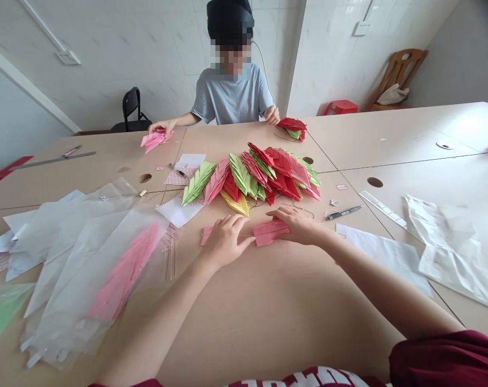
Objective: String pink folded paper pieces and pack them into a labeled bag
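Low over the table in front of me, my left hand [228, 239] covers part of a pink folded paper piece, whose end pokes out to its left; the fingers curl down over it and the thumb points right. My right hand [298, 224] grips the right end of a pink creased paper piece [268, 233], fingers along its far edge. A thin line runs between the two pink parts; whether they are one piece I cannot tell. Just beyond my hands lies a pile of pleated paper leaves [276, 172] in red, pink and green, with a yellow leaf [236, 204] at its near edge.
Plastic sleeves [78, 269], one with pink paper [125, 274] inside, cover the left. A pen [344, 213], ruler [383, 209], white sheet [383, 255] and white bag [449, 247] lie right. Opposite, a person [235, 91] handles pink paper [156, 140] and red leaves [293, 129].
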Available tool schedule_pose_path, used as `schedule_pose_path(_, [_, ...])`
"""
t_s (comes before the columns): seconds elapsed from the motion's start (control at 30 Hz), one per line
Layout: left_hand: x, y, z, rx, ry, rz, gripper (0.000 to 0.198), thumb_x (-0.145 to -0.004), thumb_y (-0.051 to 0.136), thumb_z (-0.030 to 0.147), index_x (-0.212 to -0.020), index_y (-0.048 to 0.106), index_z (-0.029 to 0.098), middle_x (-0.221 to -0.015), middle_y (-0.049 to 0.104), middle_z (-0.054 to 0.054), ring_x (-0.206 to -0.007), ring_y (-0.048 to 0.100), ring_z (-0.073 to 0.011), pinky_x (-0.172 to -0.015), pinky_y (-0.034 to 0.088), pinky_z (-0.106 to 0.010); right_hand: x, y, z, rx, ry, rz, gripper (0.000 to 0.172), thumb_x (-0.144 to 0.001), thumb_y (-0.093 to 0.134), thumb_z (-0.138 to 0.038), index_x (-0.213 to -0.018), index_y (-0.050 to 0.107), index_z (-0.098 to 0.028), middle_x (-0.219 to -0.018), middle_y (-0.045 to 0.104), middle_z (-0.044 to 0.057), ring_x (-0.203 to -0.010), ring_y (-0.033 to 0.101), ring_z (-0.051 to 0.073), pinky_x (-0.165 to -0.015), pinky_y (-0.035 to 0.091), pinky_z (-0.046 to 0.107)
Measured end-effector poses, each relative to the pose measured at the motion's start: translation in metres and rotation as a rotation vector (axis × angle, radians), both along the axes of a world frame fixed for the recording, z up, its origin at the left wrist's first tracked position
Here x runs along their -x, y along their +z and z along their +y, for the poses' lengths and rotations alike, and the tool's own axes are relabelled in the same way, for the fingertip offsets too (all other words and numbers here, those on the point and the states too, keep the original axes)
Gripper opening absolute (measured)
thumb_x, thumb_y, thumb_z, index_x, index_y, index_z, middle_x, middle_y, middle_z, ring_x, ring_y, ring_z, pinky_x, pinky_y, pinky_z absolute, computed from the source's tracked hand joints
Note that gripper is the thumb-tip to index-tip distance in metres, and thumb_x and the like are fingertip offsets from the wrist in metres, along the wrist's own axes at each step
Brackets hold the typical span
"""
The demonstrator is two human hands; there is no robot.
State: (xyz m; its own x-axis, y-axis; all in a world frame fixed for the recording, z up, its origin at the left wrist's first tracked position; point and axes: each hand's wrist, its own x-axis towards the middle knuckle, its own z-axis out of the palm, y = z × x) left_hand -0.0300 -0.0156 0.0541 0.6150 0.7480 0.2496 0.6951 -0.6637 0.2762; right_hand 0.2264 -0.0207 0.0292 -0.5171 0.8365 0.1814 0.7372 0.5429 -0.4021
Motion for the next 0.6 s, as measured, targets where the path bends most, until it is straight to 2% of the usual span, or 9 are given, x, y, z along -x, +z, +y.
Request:
schedule_pose_path(0.1, [-0.015,-0.012,0.005,-0.054,-0.006,-0.007,0.043,-0.077,0.071,0.043,-0.112,0.062,0.019,-0.109,0.065,-0.01,-0.105,0.056,-0.0286,-0.099,0.036,-0.047,0.006,0.003,-0.004,-0.072,0.038,0.011,0.051,-0.083,0.067,-0.03,-0.131,0.049,-0.025,-0.112,0.059,0.009,-0.107,0.057,0.025,-0.09,0.049,0.041])
schedule_pose_path(0.17, [-0.019,-0.021,0.009,-0.002,-0.03,-0.054,0.026,-0.08,0.068,0.043,-0.093,0.067,0.02,-0.09,0.068,-0.005,-0.093,0.059,-0.0238,-0.095,0.037,-0.043,0.006,0.008,-0.009,-0.128,0.074,0.006,0.05,-0.085,0.065,-0.027,-0.132,0.049,-0.026,-0.112,0.06,0.009,-0.108,0.056,0.025,-0.093,0.048,0.042])
schedule_pose_path(0.23, [-0.019,-0.029,0.012,0.066,-0.04,-0.122,0.024,-0.084,0.064,0.043,-0.08,0.067,0.02,-0.076,0.066,-0.002,-0.082,0.058,-0.0194,-0.085,0.04,-0.037,-0.001,0.013,-0.015,-0.166,0.069,0.011,0.054,-0.085,0.066,-0.028,-0.135,0.046,-0.027,-0.119,0.058,0.009,-0.114,0.053,0.027,-0.098,0.045,0.045])
schedule_pose_path(0.3, [-0.015,-0.035,0.015,0.121,-0.047,-0.203,0.026,-0.086,0.061,0.044,-0.077,0.066,0.02,-0.071,0.064,-0.001,-0.076,0.056,-0.0176,-0.075,0.04,-0.031,-0.017,0.02,-0.022,-0.185,-0.01,0.058,0.056,-0.085,0.065,-0.035,-0.136,0.044,-0.027,-0.129,0.054,0.01,-0.118,0.051,0.028,-0.099,0.044,0.046])
schedule_pose_path(0.37, [-0.009,-0.04,0.018,0.181,-0.054,-0.299,0.026,-0.087,0.06,0.041,-0.075,0.066,0.019,-0.068,0.061,-0.001,-0.072,0.053,-0.0163,-0.066,0.039,-0.028,-0.036,0.025,-0.03,-0.171,-0.174,0.147,0.05,-0.088,0.06,-0.038,-0.135,0.045,-0.027,-0.131,0.053,0.01,-0.104,0.059,0.024,-0.09,0.05,0.042])
schedule_pose_path(0.43, [-0.005,-0.043,0.021,0.23,-0.064,-0.388,0.022,-0.087,0.06,0.036,-0.075,0.065,0.019,-0.067,0.058,0.0,-0.068,0.051,-0.015,-0.06,0.038,-0.025,-0.054,0.026,-0.04,-0.103,-0.381,0.248,0.04,-0.092,0.054,-0.039,-0.13,0.048,-0.027,-0.117,0.06,0.009,-0.071,0.061,0.015,-0.07,0.054,0.036])
schedule_pose_path(0.47, [-0.004,-0.044,0.022,0.237,-0.073,-0.419,0.019,-0.087,0.061,0.033,-0.076,0.065,0.018,-0.068,0.058,0.0,-0.068,0.05,-0.0146,-0.059,0.038,-0.024,-0.06,0.025,-0.045,-0.036,-0.442,0.303,0.037,-0.093,0.05,-0.038,-0.129,0.049,-0.027,-0.105,0.063,0.007,-0.062,0.058,0.013,-0.065,0.053,0.034])
schedule_pose_path(0.53, [-0.003,-0.045,0.024,0.22,-0.104,-0.453,0.012,-0.086,0.061,0.027,-0.078,0.065,0.018,-0.071,0.059,-0.001,-0.069,0.05,-0.0143,-0.061,0.038,-0.024,-0.065,0.018,-0.054,0.135,-0.457,0.439,0.041,-0.093,0.05,-0.038,-0.133,0.045,-0.027,-0.082,0.063,0.001,-0.059,0.059,0.013,-0.059,0.052,0.031])
schedule_pose_path(0.6, [-0.003,-0.046,0.025,0.196,-0.144,-0.466,0.01,-0.086,0.061,0.023,-0.08,0.066,0.018,-0.072,0.06,-0.001,-0.07,0.05,-0.0144,-0.064,0.039,-0.025,-0.063,0.007,-0.059,0.303,-0.402,0.566,0.055,-0.089,0.057,-0.039,-0.139,0.038,-0.028,-0.072,0.061,-0.001,-0.067,0.064,0.016,-0.055,0.053,0.029])
